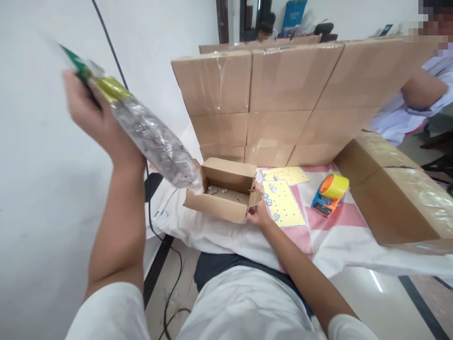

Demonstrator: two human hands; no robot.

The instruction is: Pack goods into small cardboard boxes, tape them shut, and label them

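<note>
My left hand point(94, 104), raised at the upper left, is closed around the top of a long clear plastic bag point(155, 134) with a green and yellow end. Greyish contents fill the bag, but I cannot tell what they are. Its lower end hangs tilted over the left side of a small open cardboard box point(217, 208). A few small whitish pieces lie inside the box. At its right end my right hand point(260, 208) grips the cardboard, partly hidden by the box's flap.
Stacked taped cartons point(279, 80) form a wall behind the box. A tape dispenser point(327, 198) with yellow tape stands to the right, before a large open carton point(385, 189). Another person's arm point(424, 92) shows at the far right. A black cable point(148, 203) hangs at the left.
</note>
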